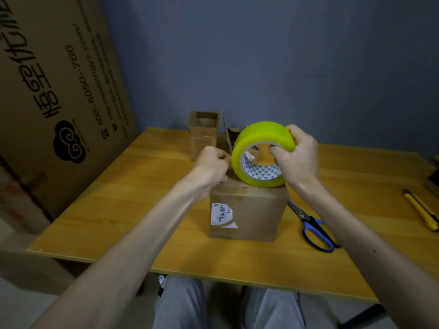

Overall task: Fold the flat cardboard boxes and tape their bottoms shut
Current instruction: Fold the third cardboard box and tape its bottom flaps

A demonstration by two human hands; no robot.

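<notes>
A small folded cardboard box [251, 210] with a barcode label stands in the middle of the wooden table [118, 210]. My right hand [297, 157] grips a large roll of yellow-green tape [259, 138], thumb through its core, just above the box's top. My left hand [211, 165] has its fingers curled at the roll's left edge, pinching at the tape there; the tape end itself is too small to make out. Behind stand an open folded box [204, 131] and a second box [231, 136], partly hidden by the roll.
Blue-handled scissors [313, 226] lie right of the box. A yellow utility knife [420, 210] lies near the table's right edge. A large printed cardboard sheet [59, 91] leans against the wall at the left. My knees are below the table's front edge.
</notes>
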